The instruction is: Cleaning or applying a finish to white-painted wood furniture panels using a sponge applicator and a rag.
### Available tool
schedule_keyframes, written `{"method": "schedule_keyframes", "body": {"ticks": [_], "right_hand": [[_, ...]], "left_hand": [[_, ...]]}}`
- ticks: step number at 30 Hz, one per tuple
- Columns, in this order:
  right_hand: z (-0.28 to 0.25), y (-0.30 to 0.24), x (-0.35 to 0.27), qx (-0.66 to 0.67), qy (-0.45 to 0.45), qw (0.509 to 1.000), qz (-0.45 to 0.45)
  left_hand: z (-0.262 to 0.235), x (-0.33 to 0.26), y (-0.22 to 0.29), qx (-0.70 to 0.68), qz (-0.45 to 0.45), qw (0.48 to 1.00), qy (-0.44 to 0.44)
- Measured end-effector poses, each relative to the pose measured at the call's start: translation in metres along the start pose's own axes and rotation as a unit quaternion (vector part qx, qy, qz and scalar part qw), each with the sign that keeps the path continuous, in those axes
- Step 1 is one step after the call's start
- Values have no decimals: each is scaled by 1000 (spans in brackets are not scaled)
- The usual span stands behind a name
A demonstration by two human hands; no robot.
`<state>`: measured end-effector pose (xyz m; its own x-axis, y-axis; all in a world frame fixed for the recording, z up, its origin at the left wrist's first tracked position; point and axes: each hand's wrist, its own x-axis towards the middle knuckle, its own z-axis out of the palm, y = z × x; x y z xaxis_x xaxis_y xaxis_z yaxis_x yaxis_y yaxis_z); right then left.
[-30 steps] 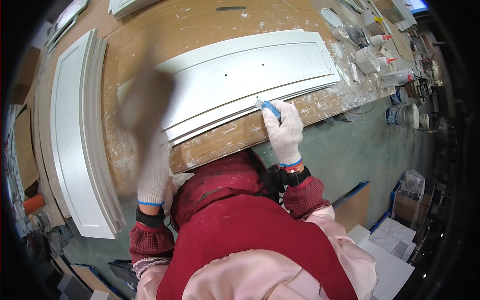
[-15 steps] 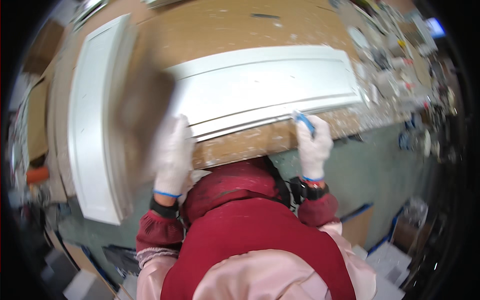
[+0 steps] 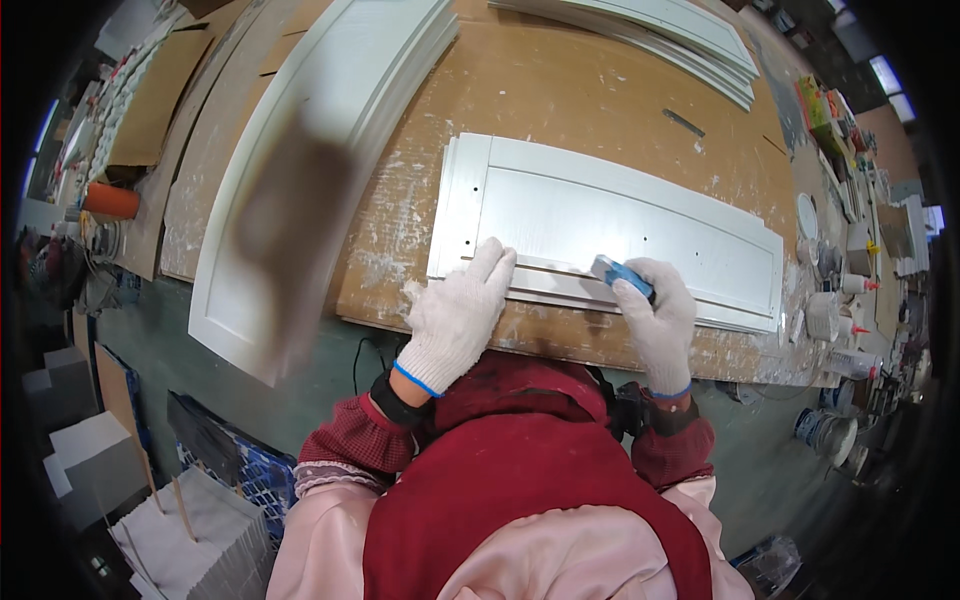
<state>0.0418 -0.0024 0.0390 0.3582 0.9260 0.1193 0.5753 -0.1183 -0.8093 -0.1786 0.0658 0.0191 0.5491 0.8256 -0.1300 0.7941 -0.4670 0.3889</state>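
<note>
Nearest is the wearer's dark red apron, close against the edge of the cardboard-topped surface. The gloved left hand lies flat with fingers outstretched, gripping nothing visible, its fingertips on the near left part of a white framed panel. The gloved right hand is closed, thumb and fingers pinching a blue tool whose pale end sits at the panel's near edge (whether it touches, I cannot tell). The panel lies lengthwise before both hands, with others under it. To its left, a stack of long white panels overhangs the near edge, partly hidden by a brown blur. Beyond the middle panel lie a grey strip and, farthest, more stacked white panels.
</note>
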Motion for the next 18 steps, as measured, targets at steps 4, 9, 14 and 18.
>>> {"method": "schedule_keyframes", "body": {"ticks": [4, 9, 14, 18], "right_hand": [[33, -18, 39, -32, -52, 998, -29], [76, -34, 85, -38, -93, 995, -17], [102, -35, 110, -65, -103, 992, -30], [113, -32, 111, -70, -108, 992, -5]], "left_hand": [[4, -8, -3, 61, 5, 997, 36], [4, -19, -14, -38, 29, 999, 5], [-13, -24, -31, -89, 32, 995, -41], [-5, -27, -39, -145, 20, 988, 40]]}}
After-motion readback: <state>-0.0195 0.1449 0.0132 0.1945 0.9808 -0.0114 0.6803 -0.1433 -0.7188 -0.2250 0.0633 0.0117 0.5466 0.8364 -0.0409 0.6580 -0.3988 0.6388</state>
